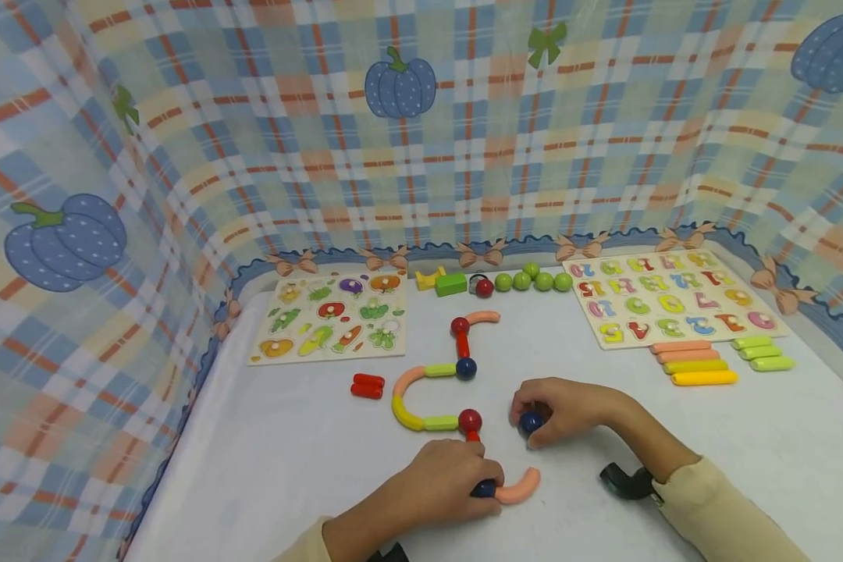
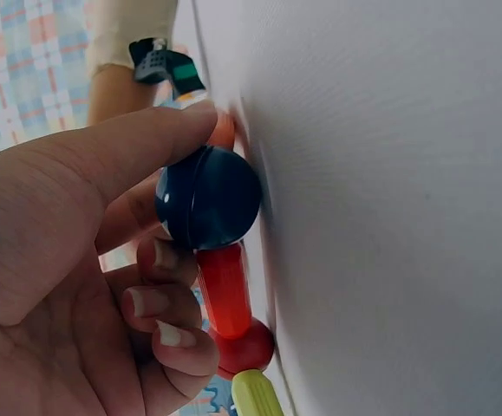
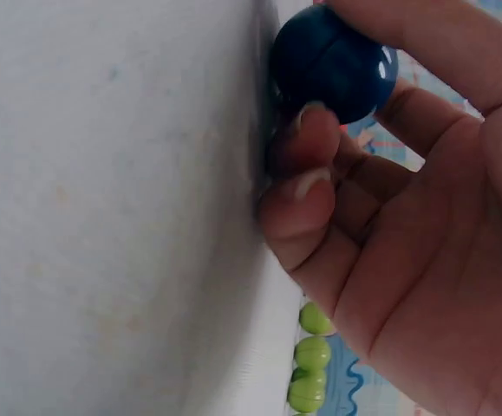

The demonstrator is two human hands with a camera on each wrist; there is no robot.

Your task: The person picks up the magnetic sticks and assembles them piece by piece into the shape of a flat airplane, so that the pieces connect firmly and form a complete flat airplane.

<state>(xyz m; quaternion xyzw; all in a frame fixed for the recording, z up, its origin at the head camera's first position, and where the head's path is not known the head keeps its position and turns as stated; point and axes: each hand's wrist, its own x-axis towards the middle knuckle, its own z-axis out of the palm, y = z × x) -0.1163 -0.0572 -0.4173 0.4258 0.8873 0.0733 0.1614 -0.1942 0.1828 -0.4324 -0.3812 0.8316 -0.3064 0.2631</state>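
Note:
My left hand (image 1: 442, 480) grips a dark blue ball (image 2: 207, 198) at the near end of a winding chain of toy pieces. A curved peach piece (image 1: 520, 490) sticks out from this ball to the right. On its other side, a red stick (image 2: 224, 290) links it to a red ball (image 1: 470, 421). Farther along come light green sticks (image 1: 440, 423), yellow and peach curves, and another blue ball (image 1: 467, 368). To the right, my right hand (image 1: 576, 406) holds a separate blue ball (image 3: 329, 65) between thumb and fingers, close to the white tabletop.
Two red sticks (image 1: 368, 385) lie left of the chain. A vegetable puzzle board (image 1: 260, 357) is at back left, a number board (image 1: 604, 342) at back right. Several peach, yellow and green sticks (image 1: 704, 378) lie before it. Green balls (image 1: 544, 281) line the patterned cloth wall (image 1: 407, 179).

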